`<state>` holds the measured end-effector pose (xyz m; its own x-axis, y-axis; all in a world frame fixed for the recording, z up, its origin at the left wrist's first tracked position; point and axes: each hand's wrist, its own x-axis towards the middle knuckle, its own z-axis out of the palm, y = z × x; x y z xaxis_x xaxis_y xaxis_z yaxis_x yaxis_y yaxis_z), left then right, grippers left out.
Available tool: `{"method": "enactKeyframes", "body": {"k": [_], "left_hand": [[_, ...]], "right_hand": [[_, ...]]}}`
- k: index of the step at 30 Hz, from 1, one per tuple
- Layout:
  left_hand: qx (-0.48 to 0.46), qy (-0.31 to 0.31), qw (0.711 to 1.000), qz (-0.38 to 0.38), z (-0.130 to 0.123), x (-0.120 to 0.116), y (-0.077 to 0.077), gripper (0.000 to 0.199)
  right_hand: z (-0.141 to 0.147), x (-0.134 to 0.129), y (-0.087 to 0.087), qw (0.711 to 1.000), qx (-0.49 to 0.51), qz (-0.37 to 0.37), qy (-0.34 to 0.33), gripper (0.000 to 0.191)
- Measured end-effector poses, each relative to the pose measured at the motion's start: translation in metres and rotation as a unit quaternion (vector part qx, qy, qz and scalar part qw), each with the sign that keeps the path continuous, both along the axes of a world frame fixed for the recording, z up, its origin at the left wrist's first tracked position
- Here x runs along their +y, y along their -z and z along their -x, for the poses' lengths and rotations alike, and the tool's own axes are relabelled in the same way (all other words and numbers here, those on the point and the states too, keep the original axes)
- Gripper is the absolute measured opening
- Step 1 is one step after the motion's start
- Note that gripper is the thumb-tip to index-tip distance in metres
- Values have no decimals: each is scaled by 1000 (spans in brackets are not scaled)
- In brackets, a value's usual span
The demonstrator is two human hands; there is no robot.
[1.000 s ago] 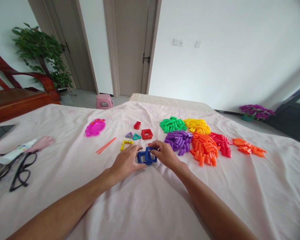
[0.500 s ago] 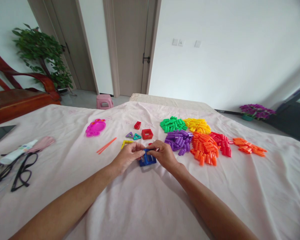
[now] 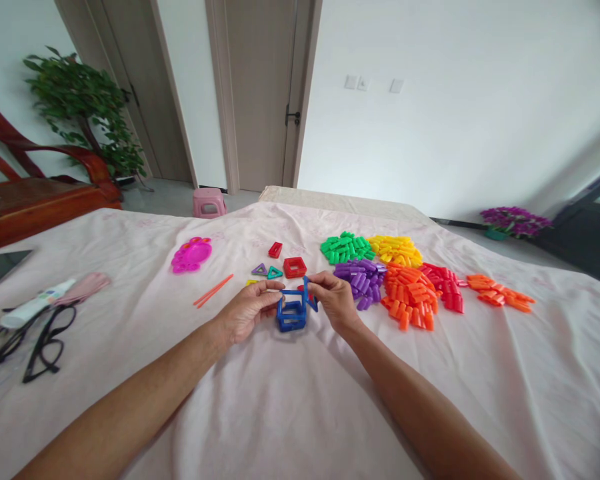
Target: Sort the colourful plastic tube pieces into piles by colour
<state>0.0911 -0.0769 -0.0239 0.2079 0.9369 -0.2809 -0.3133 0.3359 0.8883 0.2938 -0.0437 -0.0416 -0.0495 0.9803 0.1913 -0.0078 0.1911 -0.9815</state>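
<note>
Blue open-frame pieces form a box shape (image 3: 291, 317) on the cloth between my hands. My left hand (image 3: 253, 310) pinches its upper left edge. In my right hand (image 3: 333, 300) is a blue frame piece (image 3: 307, 291), held tilted at the box's right side. Just beyond lie red square frames (image 3: 295, 267), a small red frame (image 3: 275, 250), a purple triangle (image 3: 259, 269) and a teal triangle (image 3: 275, 273). A yellow piece (image 3: 251, 282) is mostly hidden behind my left hand, and another red piece is partly covered near my right fingers.
Piles of green (image 3: 347, 248), yellow (image 3: 396, 251), purple (image 3: 361, 281), orange (image 3: 411, 297) and red (image 3: 446, 287) pieces lie right. Left are a pink tray (image 3: 192, 255), orange sticks (image 3: 213, 291), glasses (image 3: 50, 343), a white tube (image 3: 35, 305) and a dark tablet (image 3: 0, 268).
My hands have moved apart. My right hand has shifted right with a blue frame piece tilted up, and the box's open top now shows. The yellow piece is more covered.
</note>
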Motion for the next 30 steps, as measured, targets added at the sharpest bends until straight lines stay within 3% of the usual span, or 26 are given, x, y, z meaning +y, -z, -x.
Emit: {"method": "enactKeyframes", "body": {"k": [4, 8, 13, 23, 26, 30], "left_hand": [[115, -16, 992, -55, -1, 0, -1, 31], [194, -28, 977, -82, -5, 0, 0, 27], [191, -36, 978, -73, -3, 2, 8, 29], [213, 0, 975, -59, -8, 6, 22, 36], [259, 30, 961, -94, -3, 8, 27, 40], [356, 60, 916, -177, 5, 7, 32, 60]], "right_hand": [[-9, 7, -1, 999, 10, 37, 34, 36], [-8, 5, 0, 998, -1, 56, 2, 37], [-6, 4, 4, 999, -33, 36, -21, 38], [-7, 6, 11, 995, -55, 80, -30, 30], [-8, 8, 14, 994, -58, 83, -38, 31], [-10, 10, 21, 993, -80, 67, -48, 32]]}}
